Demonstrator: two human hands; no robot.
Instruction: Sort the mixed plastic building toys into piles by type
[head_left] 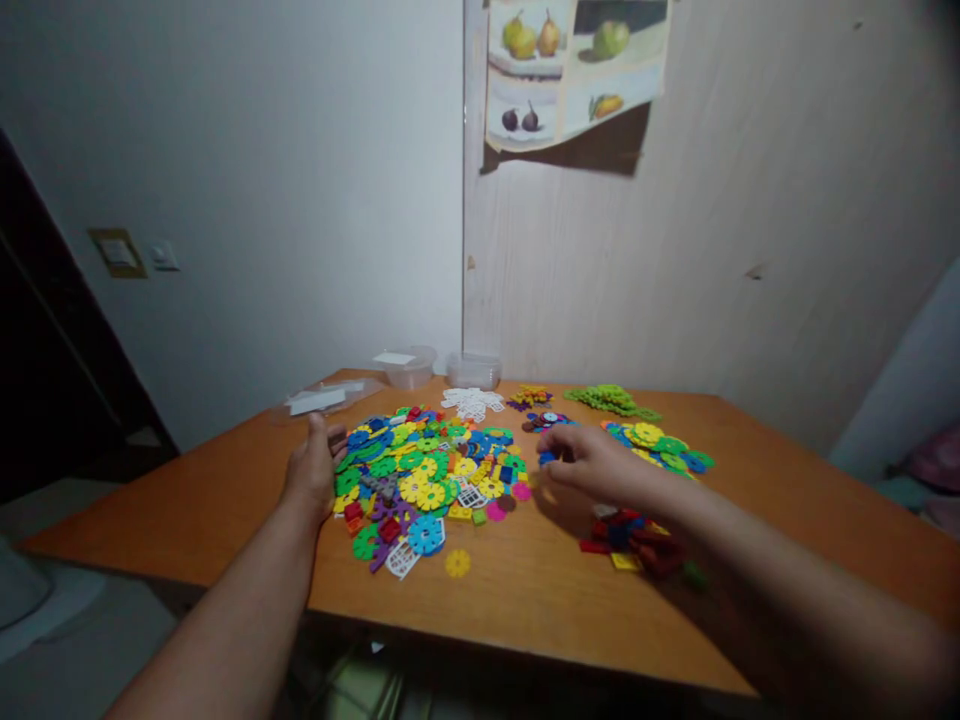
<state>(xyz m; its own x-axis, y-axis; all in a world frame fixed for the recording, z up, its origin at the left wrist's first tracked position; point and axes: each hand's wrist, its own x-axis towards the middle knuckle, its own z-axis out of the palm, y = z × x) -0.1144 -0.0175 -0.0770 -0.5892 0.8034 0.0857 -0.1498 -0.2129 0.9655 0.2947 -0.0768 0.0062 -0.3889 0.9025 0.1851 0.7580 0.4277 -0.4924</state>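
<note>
Yellow flower disc (457, 563): lone, near front edge of table (517, 615)
Red bricks (660, 552): pile beneath right forearm
Mixed pile (427, 465): flower discs, bricks, white lattice pieces; between 2 hands
Left hand (310, 475): at pile's left edge, fingers spread from thumb
Right hand (589, 465): fingers pinching blue piece (547, 458), right of mixed pile
Far: white pieces (472, 402), green pieces (607, 400)
Back: 2 clear tubs (411, 372)

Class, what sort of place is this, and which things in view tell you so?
Probably a room in a home, though a small classroom is possible: a wooden table holds a large pile of colourful plastic pieces, and a sheet of fruit pictures hangs above.
</note>
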